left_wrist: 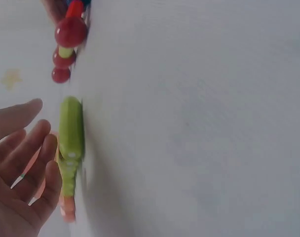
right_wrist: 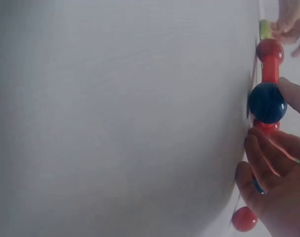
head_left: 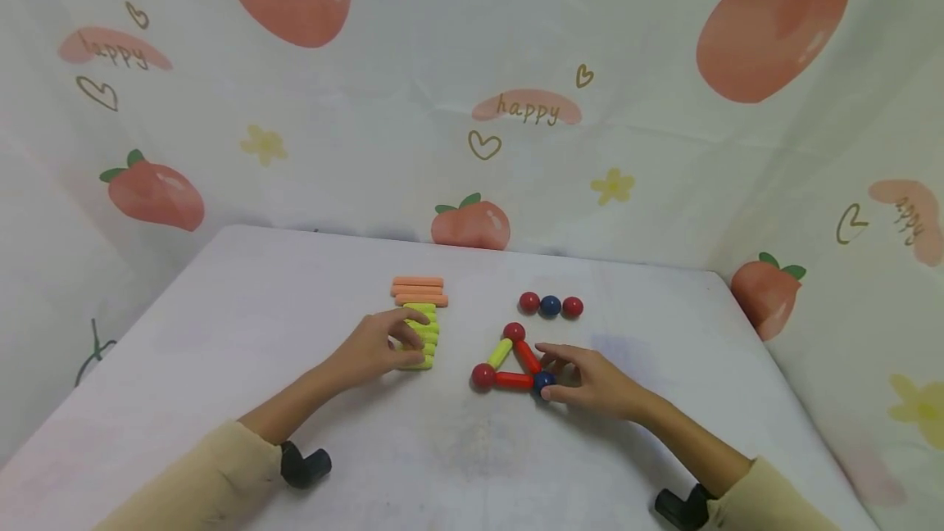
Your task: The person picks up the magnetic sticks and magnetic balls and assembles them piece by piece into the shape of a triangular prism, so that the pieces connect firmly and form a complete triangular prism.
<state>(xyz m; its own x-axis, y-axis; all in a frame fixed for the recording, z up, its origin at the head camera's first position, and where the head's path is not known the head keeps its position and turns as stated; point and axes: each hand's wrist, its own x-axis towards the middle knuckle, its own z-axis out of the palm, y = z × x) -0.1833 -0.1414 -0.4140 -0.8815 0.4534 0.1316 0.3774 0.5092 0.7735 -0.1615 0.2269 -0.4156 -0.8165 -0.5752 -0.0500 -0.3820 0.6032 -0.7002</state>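
A triangle lies on the table, with two red balls [head_left: 483,376], a blue ball [head_left: 542,384], two red rods [head_left: 514,381] and a yellow-green rod [head_left: 500,352]. At its right corner my right hand [head_left: 593,383] holds the blue ball, the thumb against one side and fingertips at the other. My left hand [head_left: 376,342] hovers over a column of several yellow-green rods [head_left: 428,338], thumb and fingers spread apart and loosely bent. In the left wrist view, that hand's fingers [left_wrist: 37,148] stand beside the nearest yellow-green rod [left_wrist: 71,128], holding nothing.
Orange rods [head_left: 419,291] lie just behind the yellow-green column. Behind the triangle, a blue ball [head_left: 550,306] sits between two red balls [head_left: 529,303] in a row. The white table [head_left: 472,465] ends at a fruit-printed cloth [head_left: 369,146] at the back.
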